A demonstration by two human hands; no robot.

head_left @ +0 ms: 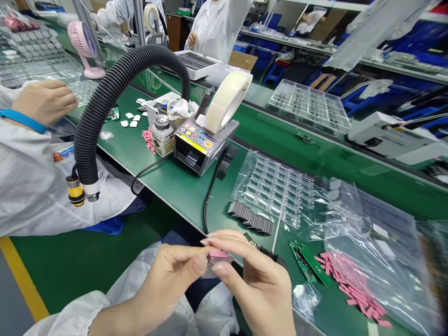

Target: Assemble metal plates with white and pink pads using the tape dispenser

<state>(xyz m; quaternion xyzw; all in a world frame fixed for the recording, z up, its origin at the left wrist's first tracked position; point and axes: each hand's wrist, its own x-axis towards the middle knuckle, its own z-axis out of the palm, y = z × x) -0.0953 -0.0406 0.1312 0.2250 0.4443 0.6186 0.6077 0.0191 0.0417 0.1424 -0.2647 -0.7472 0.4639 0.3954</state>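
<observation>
Your left hand [171, 280] and right hand [255, 284] pinch a small pink pad [220, 255] narrowly between them. The pad sits at the tips of your fingers [227, 242], above the bench [182, 186]. A green circuit board [308, 261] and loose pink strips [350, 284] lie just right of your right hand.

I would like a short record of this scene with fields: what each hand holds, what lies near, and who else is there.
Left hand: pinches a small pink strip
Right hand: holds the same strip from the other side
Nearest: green circuit boards; loose pink strips
Farther on bench: tape dispenser; plastic bag of clear trays
Other person: co-worker's hand, at the left
</observation>
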